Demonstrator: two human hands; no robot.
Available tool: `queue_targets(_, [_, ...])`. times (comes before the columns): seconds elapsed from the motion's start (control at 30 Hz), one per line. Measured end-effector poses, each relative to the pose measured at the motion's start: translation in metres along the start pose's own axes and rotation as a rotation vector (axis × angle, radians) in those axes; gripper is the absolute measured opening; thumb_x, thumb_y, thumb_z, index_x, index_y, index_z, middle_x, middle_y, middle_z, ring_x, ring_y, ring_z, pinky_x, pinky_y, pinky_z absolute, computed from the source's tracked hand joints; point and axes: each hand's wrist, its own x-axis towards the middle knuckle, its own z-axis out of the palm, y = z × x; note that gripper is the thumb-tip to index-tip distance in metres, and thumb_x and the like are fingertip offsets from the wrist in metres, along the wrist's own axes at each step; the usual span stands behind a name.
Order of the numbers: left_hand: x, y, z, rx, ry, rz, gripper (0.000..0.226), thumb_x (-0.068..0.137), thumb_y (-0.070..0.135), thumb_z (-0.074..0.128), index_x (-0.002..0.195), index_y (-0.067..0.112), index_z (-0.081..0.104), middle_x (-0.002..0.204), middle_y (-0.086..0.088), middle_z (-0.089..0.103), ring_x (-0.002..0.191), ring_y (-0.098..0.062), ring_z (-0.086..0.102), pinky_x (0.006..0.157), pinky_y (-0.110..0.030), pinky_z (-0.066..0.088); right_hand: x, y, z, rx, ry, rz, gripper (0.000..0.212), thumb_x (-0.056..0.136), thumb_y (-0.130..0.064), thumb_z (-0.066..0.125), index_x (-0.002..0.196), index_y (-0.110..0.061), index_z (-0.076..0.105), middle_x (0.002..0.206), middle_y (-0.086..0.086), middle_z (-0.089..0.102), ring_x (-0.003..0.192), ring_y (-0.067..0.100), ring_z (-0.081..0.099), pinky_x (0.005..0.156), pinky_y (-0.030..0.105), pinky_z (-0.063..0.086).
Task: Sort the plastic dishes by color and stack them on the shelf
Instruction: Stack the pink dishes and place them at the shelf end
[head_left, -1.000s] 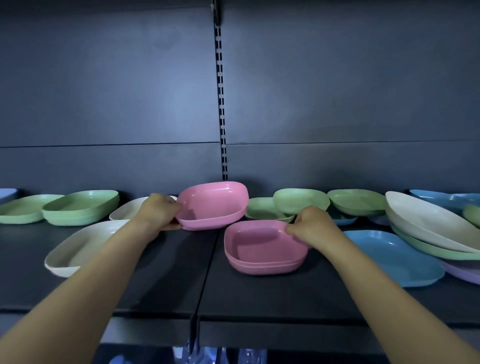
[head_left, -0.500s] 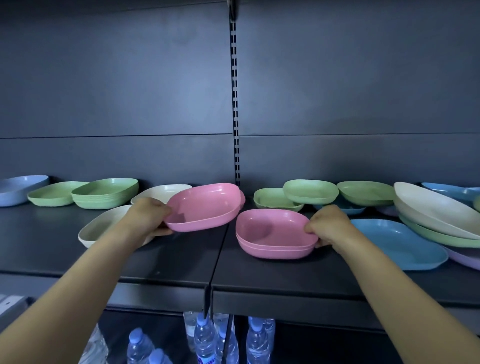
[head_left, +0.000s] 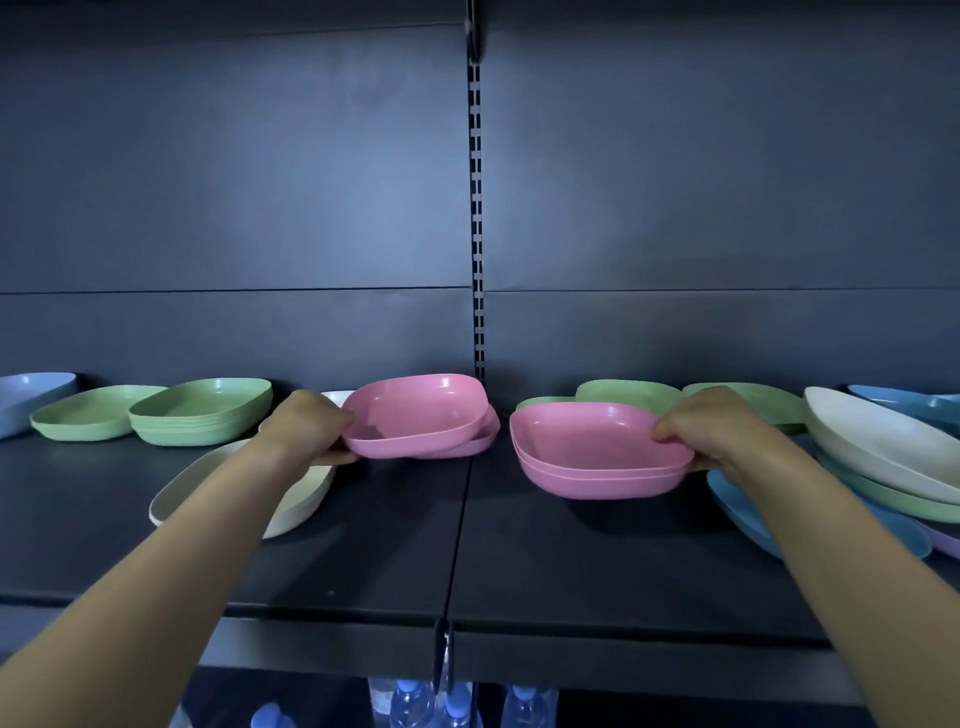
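Note:
My left hand (head_left: 311, 428) grips the left rim of a pink square dish (head_left: 415, 415), tilted up over another pink dish (head_left: 478, 441) lying under it near the shelf's centre seam. My right hand (head_left: 711, 431) grips the right rim of a stack of two pink dishes (head_left: 592, 452), held slightly above the dark shelf (head_left: 363, 561). Both pink groups sit side by side, apart by a small gap.
Green dishes (head_left: 202, 413) are stacked at the left, with a blue dish (head_left: 26, 400) beyond. A cream dish (head_left: 228, 493) lies under my left forearm. At the right are green (head_left: 628, 395), cream (head_left: 878, 447) and blue dishes (head_left: 743, 504). Water bottles (head_left: 415, 701) stand below.
The right hand has lifted the pink stack off the shelf and moved it slightly right. The left hand keeps its pink dish tilted; a second pink dish now shows under it.

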Motion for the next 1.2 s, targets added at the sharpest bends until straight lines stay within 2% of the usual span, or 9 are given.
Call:
queue_targets(0.17, [0.036, 0.001, 0.011, -0.063, 0.022, 0.009, 0.017, 0.086, -0.001, 0.051, 0.069, 0.001, 0.054, 0.047, -0.011, 0.058, 0.047, -0.025, 0.062, 0.067, -0.042, 0.06, 0.011, -0.014, 0.001, 0.095, 0.041, 0.036, 0.009, 0.077, 0.009, 0.058, 0.075, 0.001, 0.054, 0.07, 0.014, 0.051, 0.06, 0.024, 0.05, 0.037, 0.02, 0.045])
queue_targets(0.27, [0.047, 0.007, 0.019, -0.001, 0.089, 0.018, 0.018, 0.087, 0.005, 0.052, 0.07, 0.001, 0.057, 0.063, -0.014, 0.065, 0.067, -0.025, 0.068, 0.066, -0.026, 0.056, 0.018, -0.019, 0.004, 0.121, 0.049, 0.042, 0.008, 0.078, 0.008, 0.058, 0.084, 0.003, 0.058, 0.07, 0.015, 0.052, 0.058, 0.023, 0.05, 0.03, 0.016, 0.041])
queue_targets(0.4, [0.059, 0.007, 0.035, 0.155, 0.042, 0.083, 0.034, 0.091, 0.006, 0.05, 0.058, 0.011, 0.044, 0.049, -0.001, 0.052, 0.024, 0.003, 0.048, 0.032, -0.012, 0.041, 0.028, -0.023, 0.014, 0.128, 0.051, 0.056, 0.009, 0.079, 0.008, 0.059, 0.086, 0.003, 0.058, 0.077, 0.017, 0.052, 0.058, 0.022, 0.048, 0.032, 0.016, 0.043])
queue_targets(0.5, [0.066, 0.004, 0.046, 0.349, 0.085, 0.113, 0.036, 0.089, 0.007, 0.045, 0.053, 0.008, 0.046, 0.03, 0.001, 0.047, 0.036, -0.015, 0.054, 0.039, -0.022, 0.04, 0.037, -0.024, 0.02, 0.123, 0.046, 0.079, 0.008, 0.079, 0.007, 0.059, 0.086, 0.004, 0.059, 0.077, 0.017, 0.054, 0.063, 0.024, 0.053, 0.042, 0.022, 0.047])
queue_targets(0.63, [0.066, 0.009, 0.055, 0.558, 0.055, 0.209, 0.022, 0.085, 0.004, 0.041, 0.079, 0.0, 0.062, 0.076, -0.017, 0.068, 0.085, -0.036, 0.067, 0.068, -0.032, 0.048, 0.045, -0.022, 0.026, 0.135, 0.051, 0.097, 0.008, 0.078, 0.008, 0.059, 0.075, 0.002, 0.056, 0.073, 0.016, 0.055, 0.061, 0.024, 0.054, 0.042, 0.022, 0.05])
queue_targets(0.7, [0.067, 0.01, 0.058, 0.645, 0.017, 0.218, 0.025, 0.084, 0.003, 0.041, 0.093, 0.0, 0.064, 0.088, -0.019, 0.069, 0.087, -0.036, 0.066, 0.073, -0.033, 0.05, 0.048, -0.021, 0.03, 0.147, 0.05, 0.096, 0.012, 0.079, 0.008, 0.059, 0.07, 0.001, 0.055, 0.07, 0.015, 0.055, 0.06, 0.023, 0.053, 0.044, 0.023, 0.05])
queue_targets(0.87, [0.074, 0.004, 0.067, 0.632, -0.095, 0.186, 0.023, 0.084, 0.001, 0.041, 0.063, 0.006, 0.048, 0.052, -0.015, 0.067, 0.061, -0.031, 0.067, 0.066, -0.032, 0.054, 0.048, -0.02, 0.035, 0.188, 0.022, 0.096, 0.013, 0.08, 0.009, 0.057, 0.07, 0.0, 0.054, 0.073, 0.015, 0.055, 0.061, 0.023, 0.054, 0.039, 0.02, 0.049])
queue_targets(1.0, [0.077, 0.004, 0.071, 0.474, -0.14, 0.102, 0.03, 0.088, 0.001, 0.049, 0.06, 0.01, 0.042, 0.021, 0.016, 0.041, 0.023, -0.005, 0.049, 0.048, -0.02, 0.053, 0.044, -0.02, 0.034, 0.218, 0.006, 0.085, 0.006, 0.081, 0.009, 0.056, 0.079, 0.003, 0.056, 0.074, 0.015, 0.055, 0.06, 0.022, 0.053, 0.035, 0.018, 0.047])
queue_targets(1.2, [0.057, 0.013, 0.064, 0.423, -0.212, 0.063, 0.025, 0.084, -0.007, 0.045, 0.063, 0.006, 0.045, 0.024, 0.001, 0.046, 0.056, -0.026, 0.057, 0.055, -0.025, 0.049, 0.032, -0.02, 0.023, 0.25, -0.004, 0.066, 0.007, 0.081, 0.01, 0.056, 0.08, 0.003, 0.057, 0.07, 0.014, 0.054, 0.058, 0.024, 0.053, 0.033, 0.019, 0.048])
